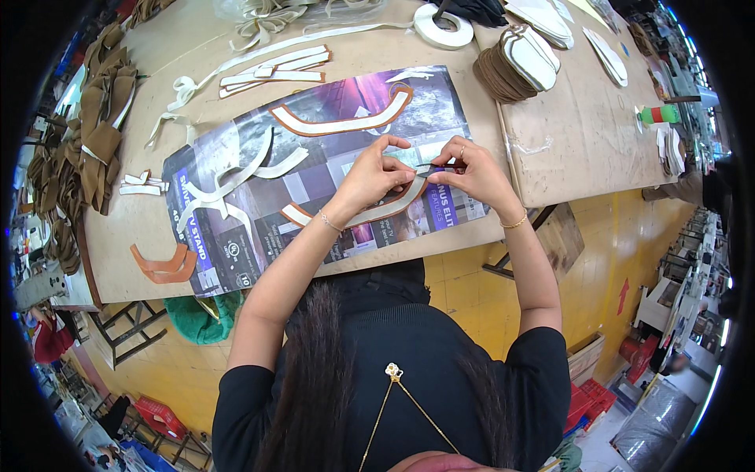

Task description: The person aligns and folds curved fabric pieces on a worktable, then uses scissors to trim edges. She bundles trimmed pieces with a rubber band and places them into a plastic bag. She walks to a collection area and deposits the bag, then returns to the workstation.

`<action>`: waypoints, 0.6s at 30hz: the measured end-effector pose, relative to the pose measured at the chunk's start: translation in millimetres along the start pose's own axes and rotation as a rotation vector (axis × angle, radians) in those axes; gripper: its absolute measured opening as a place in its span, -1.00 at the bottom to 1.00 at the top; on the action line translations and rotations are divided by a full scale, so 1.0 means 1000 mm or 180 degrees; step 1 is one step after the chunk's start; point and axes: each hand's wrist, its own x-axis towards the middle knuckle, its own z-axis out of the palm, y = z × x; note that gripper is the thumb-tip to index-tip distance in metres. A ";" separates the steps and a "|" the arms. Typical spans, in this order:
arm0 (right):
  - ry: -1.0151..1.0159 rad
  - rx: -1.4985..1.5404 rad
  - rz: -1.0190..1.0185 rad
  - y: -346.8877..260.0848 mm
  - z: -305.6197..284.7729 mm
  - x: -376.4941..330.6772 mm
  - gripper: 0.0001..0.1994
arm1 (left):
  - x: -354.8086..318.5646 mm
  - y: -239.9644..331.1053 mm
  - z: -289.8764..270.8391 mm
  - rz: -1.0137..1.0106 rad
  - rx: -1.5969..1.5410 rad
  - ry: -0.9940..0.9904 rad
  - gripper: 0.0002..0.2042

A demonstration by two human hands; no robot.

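Note:
My left hand (pixel 376 173) is closed in a pinch near the upper right end of a curved brown-edged strip (pixel 385 211) faced with white. My right hand (pixel 478 175) grips a small dark-handled tool (pixel 450 166) whose metal tip meets the left fingertips; its exact kind is too small to tell. Fingers partly hide the strip's end. Beyond my hands, a second curved strip (pixel 342 126) with the same brown edging lies on a printed cardboard sheet (pixel 255 228). White tape lengths (pixel 228 185) are tangled on the sheet to the left.
A white tape roll (pixel 443 27) stands at the back of the table (pixel 578 149), near a stack of brown and white pieces (pixel 515 64). Straight strips (pixel 275 71) lie back left, orange-brown curved pieces (pixel 165 263) front left. Brown material (pixel 102 126) is heaped at far left.

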 end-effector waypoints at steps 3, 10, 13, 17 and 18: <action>0.0028 -0.0171 -0.0050 0.001 0.000 0.001 -0.76 | 0.001 0.000 0.000 -0.0019 0.0035 0.0018 -0.53; 0.0065 -0.0468 -0.0236 -0.003 -0.001 0.002 -0.77 | 0.003 0.001 0.000 -0.0080 0.0043 -0.0001 -0.53; 0.0078 -0.0492 -0.0243 -0.001 0.000 0.002 -0.77 | 0.005 0.000 0.000 -0.0077 0.0041 -0.0009 -0.53; 0.0111 -0.0448 -0.0232 0.000 0.002 0.002 -0.76 | 0.005 0.000 0.001 -0.0045 0.0013 0.0050 -0.57; 0.0122 -0.0442 -0.0239 0.001 0.002 0.002 -0.76 | 0.005 0.000 0.001 -0.0050 0.0012 0.0048 -0.57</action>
